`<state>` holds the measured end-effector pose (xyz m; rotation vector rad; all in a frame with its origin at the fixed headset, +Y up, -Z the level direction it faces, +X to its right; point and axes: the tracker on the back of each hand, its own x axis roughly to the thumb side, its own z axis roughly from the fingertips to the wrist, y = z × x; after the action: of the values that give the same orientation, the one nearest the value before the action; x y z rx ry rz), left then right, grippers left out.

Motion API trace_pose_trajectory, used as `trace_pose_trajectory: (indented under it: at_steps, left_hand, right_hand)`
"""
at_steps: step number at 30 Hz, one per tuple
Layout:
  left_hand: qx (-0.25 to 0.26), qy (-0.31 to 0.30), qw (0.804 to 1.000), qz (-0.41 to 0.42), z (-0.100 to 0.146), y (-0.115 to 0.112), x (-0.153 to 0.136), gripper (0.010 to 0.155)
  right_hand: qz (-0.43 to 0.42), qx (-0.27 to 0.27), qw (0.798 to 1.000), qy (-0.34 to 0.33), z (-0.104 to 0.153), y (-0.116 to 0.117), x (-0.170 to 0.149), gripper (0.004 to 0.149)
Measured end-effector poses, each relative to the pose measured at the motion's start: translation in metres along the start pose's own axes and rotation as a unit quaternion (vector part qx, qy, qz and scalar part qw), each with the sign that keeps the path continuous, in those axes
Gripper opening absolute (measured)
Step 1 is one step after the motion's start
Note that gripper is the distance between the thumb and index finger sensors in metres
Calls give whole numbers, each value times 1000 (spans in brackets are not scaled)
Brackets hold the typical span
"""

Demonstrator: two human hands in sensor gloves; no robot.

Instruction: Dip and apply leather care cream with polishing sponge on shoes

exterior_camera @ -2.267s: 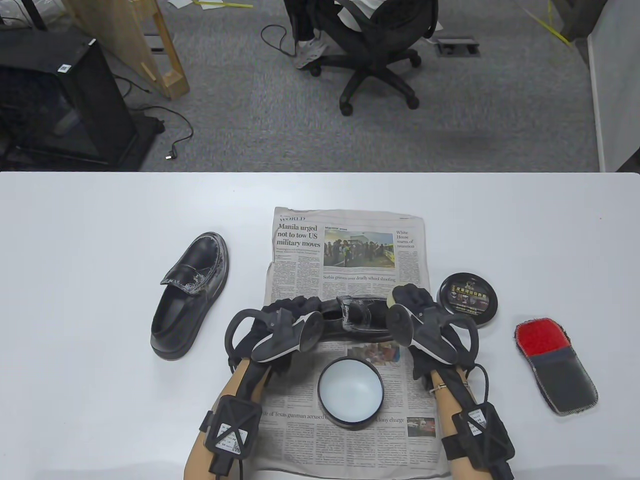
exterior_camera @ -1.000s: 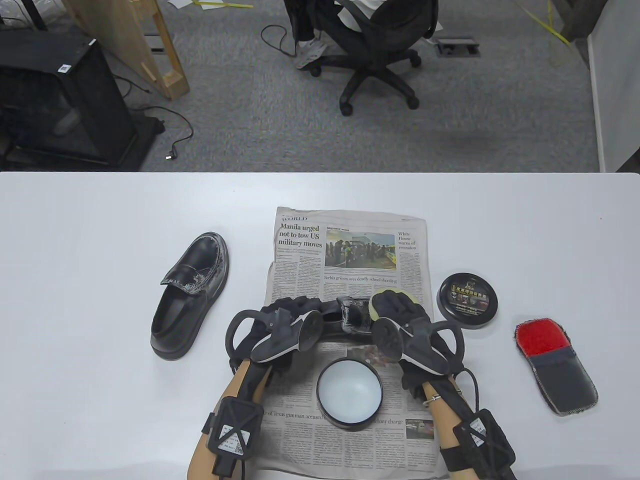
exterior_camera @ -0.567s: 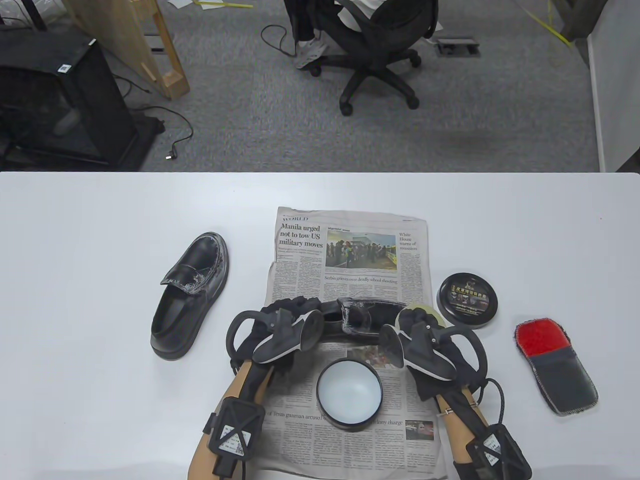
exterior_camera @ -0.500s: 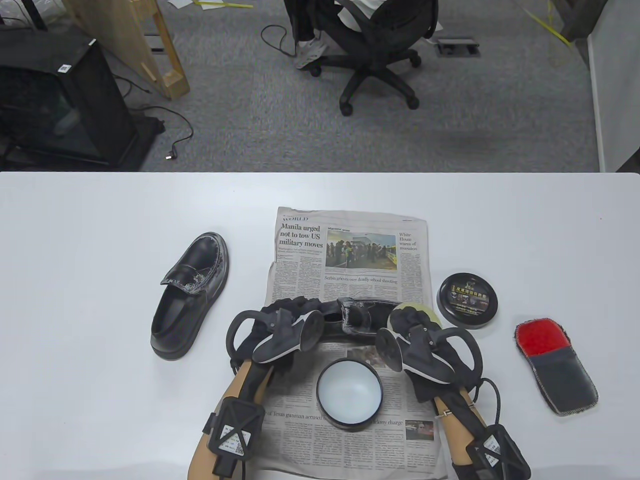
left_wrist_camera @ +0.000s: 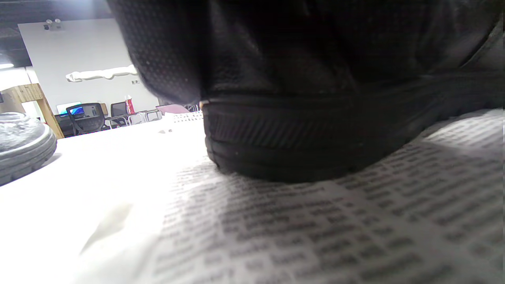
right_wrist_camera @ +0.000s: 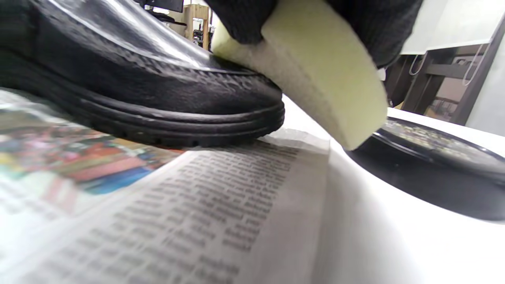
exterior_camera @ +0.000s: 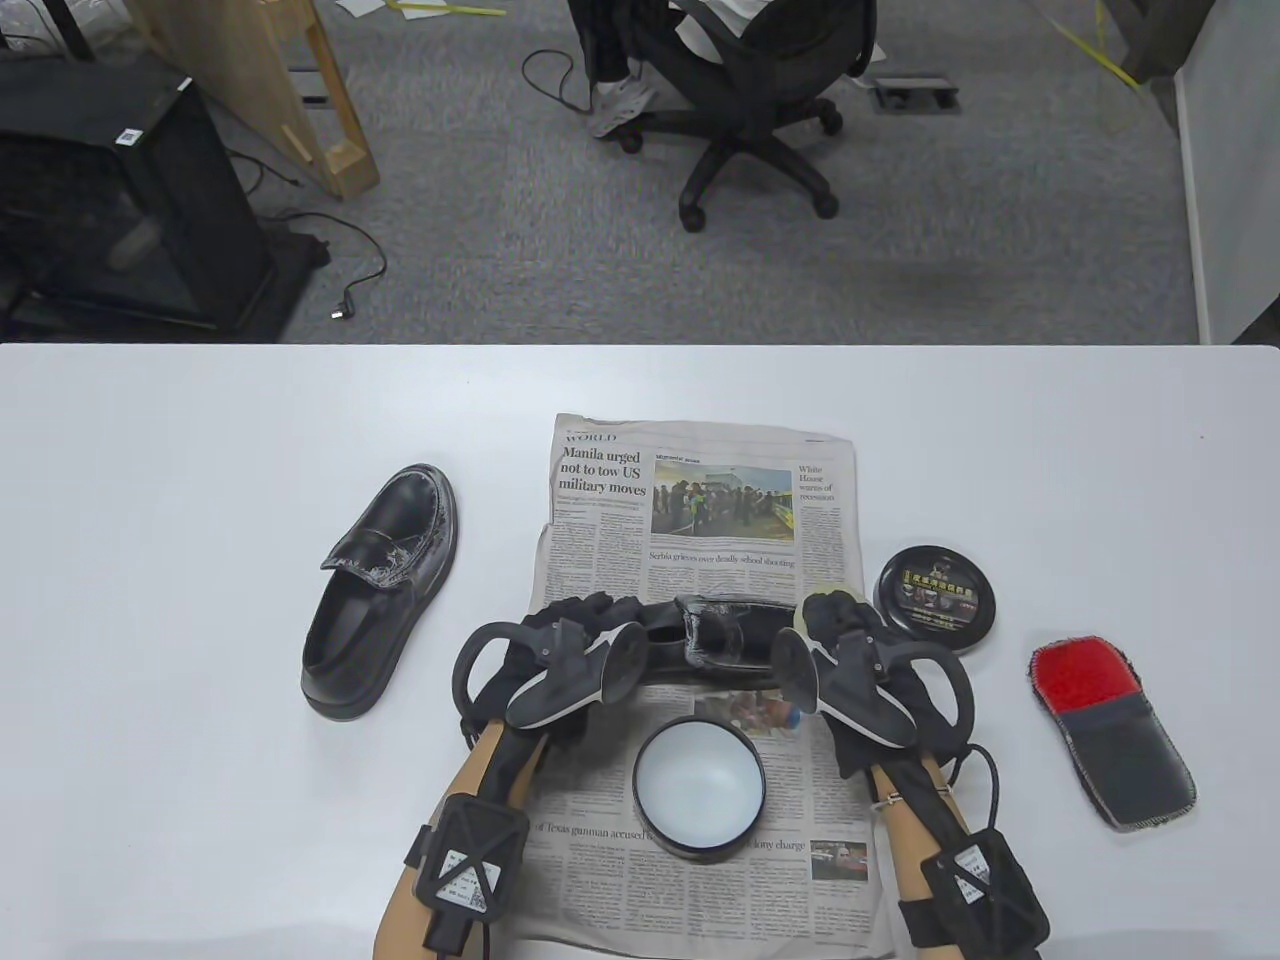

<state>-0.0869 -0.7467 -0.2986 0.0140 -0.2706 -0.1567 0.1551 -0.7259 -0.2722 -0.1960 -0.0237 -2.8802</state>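
Note:
A black loafer (exterior_camera: 715,640) lies sideways on the newspaper (exterior_camera: 700,500). My left hand (exterior_camera: 575,625) holds its heel end; the sole's heel fills the left wrist view (left_wrist_camera: 300,146). My right hand (exterior_camera: 840,620) grips a pale yellow sponge (right_wrist_camera: 315,67) and presses it on the shoe's toe (right_wrist_camera: 221,90). The open cream tin (exterior_camera: 699,788) with pale cream sits on the newspaper in front of the shoe. Its black lid (exterior_camera: 937,598) lies right of the shoe, also in the right wrist view (right_wrist_camera: 434,165).
A second black loafer (exterior_camera: 380,590) stands on the white table (exterior_camera: 200,700) to the left. A red and grey polishing cloth (exterior_camera: 1115,735) lies at the right. An office chair (exterior_camera: 750,100) stands on the floor beyond the table.
My right hand moved the sponge from the shoe's middle rightward along the upper to its toe. My left hand and the shoe stayed in place.

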Motion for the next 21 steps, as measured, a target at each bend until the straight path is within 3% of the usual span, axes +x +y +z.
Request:
trace_pose_trajectory:
  at_steps: [3, 7, 12, 16, 21]
  left_hand:
    - [-1, -1, 1000, 7, 0, 0, 0, 71]
    - [-3, -3, 1000, 1, 0, 0, 1, 70]
    - [3, -2, 1000, -6, 0, 0, 2, 71]
    - [4, 3, 1000, -7, 1, 0, 2, 70]
    - [5, 6, 1000, -12, 1, 1, 3, 70]
  right_hand:
    - [23, 3, 999, -29, 9, -8, 6, 46]
    - [-59, -27, 995, -71, 12, -17, 18, 46]
    - [-65, -52, 996, -21, -2, 0, 11, 46]
    - [-41, -23, 999, 16, -5, 6, -6, 46]
    - [-7, 9, 1000, 0, 5, -1, -4, 46]
